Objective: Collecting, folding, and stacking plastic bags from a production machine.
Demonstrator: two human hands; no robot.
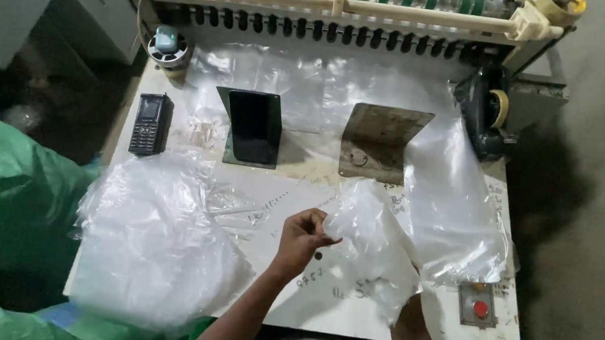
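Clear plastic bag [373, 247] between both pinching hands

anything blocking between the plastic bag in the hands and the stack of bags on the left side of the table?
Nothing visible. The left hand pinches the clear plastic bag; the right hand is hidden under it. Only bare white tabletop lies between it and the bag pile.

Phone [151, 124] left of two brackets [253, 127] on table [493, 336].

At lower centre of the frame, my left hand [301, 238] pinches a clear plastic bag [373, 247]; my right hand is hidden behind it above the white counter [464, 333].
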